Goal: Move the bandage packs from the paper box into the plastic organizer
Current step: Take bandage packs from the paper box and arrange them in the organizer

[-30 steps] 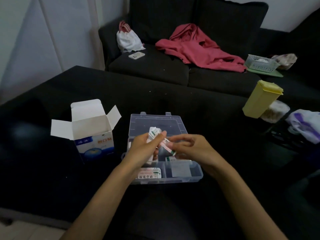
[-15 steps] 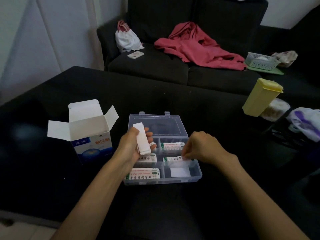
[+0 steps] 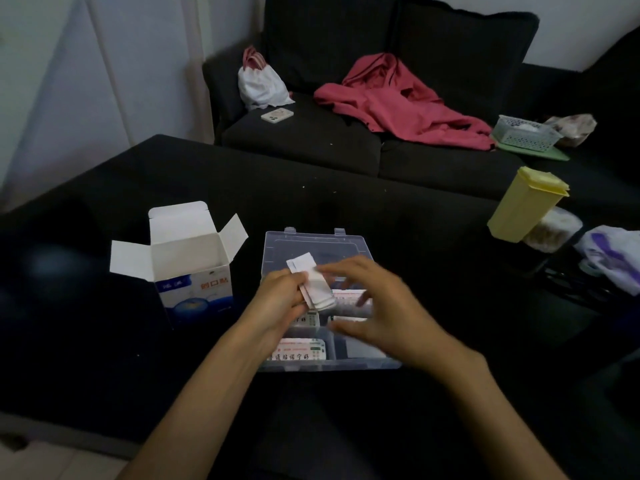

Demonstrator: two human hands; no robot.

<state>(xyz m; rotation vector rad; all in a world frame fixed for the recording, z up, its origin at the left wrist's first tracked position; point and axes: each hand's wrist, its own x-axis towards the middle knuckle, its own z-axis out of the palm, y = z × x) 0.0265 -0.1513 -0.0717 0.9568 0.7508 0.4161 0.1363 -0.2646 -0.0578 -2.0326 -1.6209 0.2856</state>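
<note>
Clear plastic makes up the organizer (image 3: 277, 247), which lies open on the dark table (image 3: 104, 341) with its lid flat behind it; just to its left stands the paper box (image 3: 188, 265), flaps spread, and from this one head view I cannot see whether any packs are left at its bottom; the left hand (image 3: 277, 306) hovers over the organizer's back compartments with fingers and thumb clamped on a small stack of bandage packs (image 3: 317, 289), white and flat, fanned a little at the top; the right hand (image 3: 377, 306) is blurred, its fingers spread apart and holding nothing, its fingertips close to the stack's right edge, though whether they touch it I cannot tell; other packs (image 3: 301, 351) already lie in the front left compartment and, partly hidden by the hands, in the middle ones; so the task looks well along.

As for handling, these packs are surely very light, thin and bendy, paper-wrapped and inclined to slide over one another; a loose stack would fan out or spill if pinched at one end only; better to take it across the short sides near the middle, thumb on one face and fingers on the other, and lay it down flat; a single pack can be peeled off by its upper edge; nothing here is fragile, though a hard squeeze would crease the wrappers.
</note>
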